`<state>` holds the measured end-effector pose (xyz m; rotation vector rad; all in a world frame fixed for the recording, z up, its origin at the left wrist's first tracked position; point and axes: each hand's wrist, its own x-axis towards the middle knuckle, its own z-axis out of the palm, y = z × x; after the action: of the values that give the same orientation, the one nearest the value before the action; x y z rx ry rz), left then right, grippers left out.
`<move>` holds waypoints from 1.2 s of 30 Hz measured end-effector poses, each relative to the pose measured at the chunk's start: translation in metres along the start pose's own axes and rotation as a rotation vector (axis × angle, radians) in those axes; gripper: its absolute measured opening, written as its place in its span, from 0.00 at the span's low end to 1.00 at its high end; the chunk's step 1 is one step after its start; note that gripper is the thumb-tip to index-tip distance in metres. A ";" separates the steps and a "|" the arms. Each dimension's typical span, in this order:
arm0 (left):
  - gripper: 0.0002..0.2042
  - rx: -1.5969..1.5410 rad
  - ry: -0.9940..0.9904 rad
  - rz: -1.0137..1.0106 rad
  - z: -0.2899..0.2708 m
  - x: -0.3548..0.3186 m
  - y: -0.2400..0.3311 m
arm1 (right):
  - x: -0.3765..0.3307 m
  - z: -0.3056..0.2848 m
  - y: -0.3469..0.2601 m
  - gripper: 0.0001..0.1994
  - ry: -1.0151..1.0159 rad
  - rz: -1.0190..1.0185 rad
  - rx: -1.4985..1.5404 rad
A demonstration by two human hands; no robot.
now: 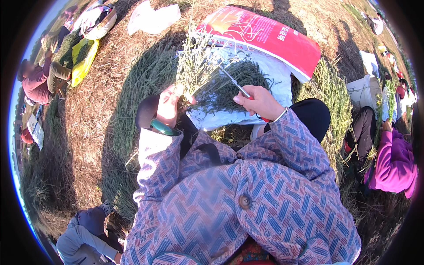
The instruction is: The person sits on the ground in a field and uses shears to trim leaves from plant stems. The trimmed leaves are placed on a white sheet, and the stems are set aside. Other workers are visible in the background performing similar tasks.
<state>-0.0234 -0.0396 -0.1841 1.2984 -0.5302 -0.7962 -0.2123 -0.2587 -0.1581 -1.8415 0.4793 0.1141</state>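
Observation:
My left hand (169,104) grips a bunch of thin green plant stems (194,66) by its lower end, holding it upright over my lap. My right hand (260,102) holds a pair of scissors (236,84) with red handles, its blades pointing up and left into the stems. Below the bunch lies a white sack (274,77) with a heap of cut green sprigs (238,81) on it. A green bangle (162,127) sits on my left wrist and a thin bracelet on my right.
A red and white bag (269,37) lies beyond the white sack. Piles of cut plants (329,95) lie on dry straw ground on both sides. Other people sit at the far left (37,81), right (393,161) and lower left (86,238). A yellow bag (84,59) and a white bag (152,17) lie behind.

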 end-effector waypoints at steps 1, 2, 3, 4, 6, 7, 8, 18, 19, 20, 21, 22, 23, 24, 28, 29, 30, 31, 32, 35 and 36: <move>0.16 0.006 0.005 -0.009 0.000 0.000 0.000 | 0.001 -0.001 0.000 0.21 0.000 -0.014 -0.002; 0.16 0.001 0.001 -0.014 0.000 -0.001 0.000 | 0.001 0.000 0.001 0.21 0.000 -0.026 -0.004; 0.16 -0.006 -0.003 -0.016 0.000 0.000 0.000 | 0.001 -0.001 0.002 0.21 -0.006 -0.005 -0.014; 0.16 -0.012 -0.006 -0.016 -0.001 0.000 0.001 | 0.001 -0.001 0.004 0.21 -0.012 0.015 -0.024; 0.16 -0.003 -0.007 -0.005 -0.001 0.000 0.001 | 0.002 -0.001 0.007 0.21 0.000 0.045 -0.021; 0.16 0.004 -0.003 -0.002 -0.001 0.000 0.001 | 0.002 -0.001 0.009 0.21 0.017 0.060 -0.006; 0.16 -0.007 -0.001 0.003 0.000 0.000 0.000 | 0.002 -0.001 0.011 0.21 0.019 0.042 0.028; 0.15 -0.013 -0.010 0.035 -0.001 0.001 -0.001 | -0.026 0.000 -0.011 0.19 0.471 -0.316 -0.455; 0.15 -0.020 -0.007 0.031 0.000 0.001 -0.002 | -0.026 0.002 -0.015 0.19 0.451 -0.271 -0.490; 0.14 -0.024 -0.003 0.030 0.000 0.001 -0.002 | -0.024 0.004 -0.020 0.18 0.454 -0.215 -0.534; 0.15 -0.032 -0.006 0.040 0.001 0.001 -0.003 | -0.021 0.005 -0.023 0.18 0.463 -0.214 -0.568; 0.14 -0.037 -0.011 0.049 0.002 0.001 -0.003 | -0.018 0.007 -0.025 0.18 0.472 -0.214 -0.601; 0.14 -0.038 -0.013 0.060 0.002 0.001 -0.003 | -0.016 0.008 -0.026 0.18 0.479 -0.225 -0.608; 0.14 -0.036 -0.014 0.073 0.002 0.001 -0.003 | -0.014 0.009 -0.026 0.18 0.485 -0.237 -0.614; 0.14 -0.001 -0.008 0.028 -0.001 0.001 -0.003 | -0.009 0.007 -0.019 0.17 0.491 -0.286 -0.655; 0.14 -0.007 -0.009 0.024 -0.001 0.001 -0.003 | -0.008 0.006 -0.017 0.18 0.495 -0.252 -0.662; 0.14 -0.013 -0.009 0.022 -0.001 0.001 -0.004 | -0.007 0.006 -0.015 0.18 0.507 -0.252 -0.662; 0.14 -0.024 -0.003 0.031 -0.001 0.001 -0.005 | -0.007 0.004 -0.013 0.18 0.509 -0.237 -0.665; 0.14 -0.035 0.003 0.041 0.000 0.002 -0.006 | -0.008 0.002 -0.012 0.18 0.522 -0.217 -0.555; 0.13 -0.051 0.031 0.038 0.002 0.002 -0.007 | -0.012 -0.003 -0.009 0.19 0.524 -0.115 -0.346; 0.13 -0.049 0.030 0.028 0.003 0.002 -0.007 | -0.014 -0.002 -0.008 0.19 0.498 -0.166 -0.320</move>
<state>-0.0261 -0.0433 -0.1902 1.2531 -0.5007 -0.7610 -0.2225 -0.2551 -0.1458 -2.2212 0.6770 -0.4119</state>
